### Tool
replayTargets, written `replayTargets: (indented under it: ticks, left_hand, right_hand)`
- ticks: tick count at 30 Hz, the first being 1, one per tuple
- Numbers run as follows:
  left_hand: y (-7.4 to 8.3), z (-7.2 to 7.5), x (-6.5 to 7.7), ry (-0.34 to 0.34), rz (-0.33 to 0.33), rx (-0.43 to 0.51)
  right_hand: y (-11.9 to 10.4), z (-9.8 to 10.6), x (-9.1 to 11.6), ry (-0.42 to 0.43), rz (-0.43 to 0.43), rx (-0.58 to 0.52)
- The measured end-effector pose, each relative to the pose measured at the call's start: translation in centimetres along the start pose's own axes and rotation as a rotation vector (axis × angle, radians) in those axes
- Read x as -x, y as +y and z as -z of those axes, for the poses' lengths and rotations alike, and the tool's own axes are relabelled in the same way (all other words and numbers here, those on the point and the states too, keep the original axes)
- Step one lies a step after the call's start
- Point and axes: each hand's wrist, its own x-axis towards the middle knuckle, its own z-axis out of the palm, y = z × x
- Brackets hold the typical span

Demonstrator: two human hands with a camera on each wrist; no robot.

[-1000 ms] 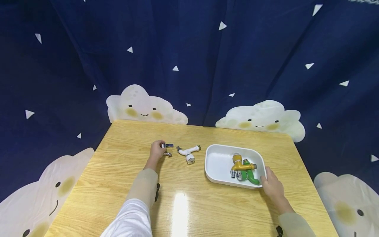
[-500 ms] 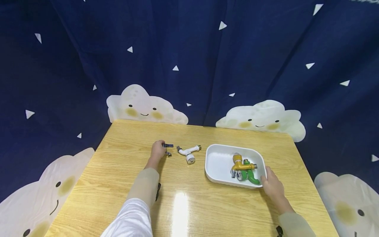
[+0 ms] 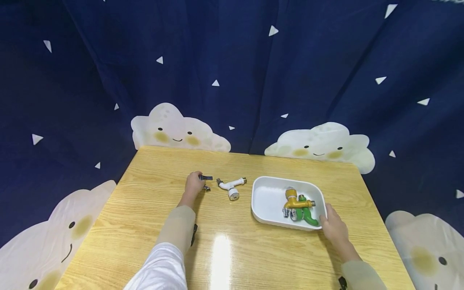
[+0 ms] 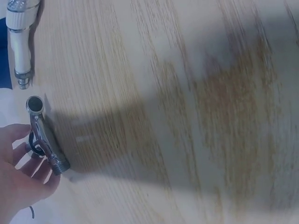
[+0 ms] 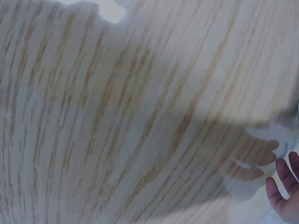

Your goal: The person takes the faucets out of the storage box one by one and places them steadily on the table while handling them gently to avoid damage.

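Observation:
My left hand (image 3: 194, 184) grips a chrome tap (image 4: 46, 140) on the left part of the table. In the left wrist view its round spout opening and threaded end show, with the fingers and thumb around its handle side. From the head view, most of the tap is hidden behind the hand. A white tap (image 3: 231, 187) lies just right of it. My right hand (image 3: 333, 225) holds the right end of a white tray (image 3: 270, 219), thumb at the rim. Inside the tray, a yellow tap (image 3: 295, 203) lies partly across a green tap (image 3: 307, 216).
The wooden table (image 3: 163, 161) carries everything. A dark blue curtain (image 3: 239, 80) with white triangles and smiling clouds hangs behind it and along both sides. A bright light reflection lies on the tabletop near the front.
The left hand has shifted very slightly right and turned a little, covering more of the chrome tap. The right hand and the tray stay in place.

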Motion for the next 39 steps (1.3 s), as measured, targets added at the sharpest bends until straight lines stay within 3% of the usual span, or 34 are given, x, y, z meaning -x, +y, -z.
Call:
replayTargets:
  ticks: [4, 10, 22, 32, 39]
  left_hand:
    - [0.6, 0.0, 0.1, 0.035, -0.030, -0.069]
    - [2.4, -0.4, -0.1, 0.081, -0.147, -0.107]
    - [8.9, -1.8, 0.5, 0.088, -0.410, -0.124]
    - [13.9, -4.5, 2.5, -0.004, -0.576, -0.175]
    - [16.4, -6.8, 3.6, -0.062, -0.616, -0.252]
  right_hand:
    - [0.0, -0.1, 0.0, 0.005, 0.002, 0.002]
    - [0.0, -0.1, 0.0, 0.006, 0.003, 0.000]
    - [0.0, 0.0, 0.1, 0.006, 0.009, -0.006]
    - [0.1, -0.1, 0.1, 0.016, 0.013, 0.001]
    - [0.0, 0.0, 0.1, 0.013, 0.016, 0.000]
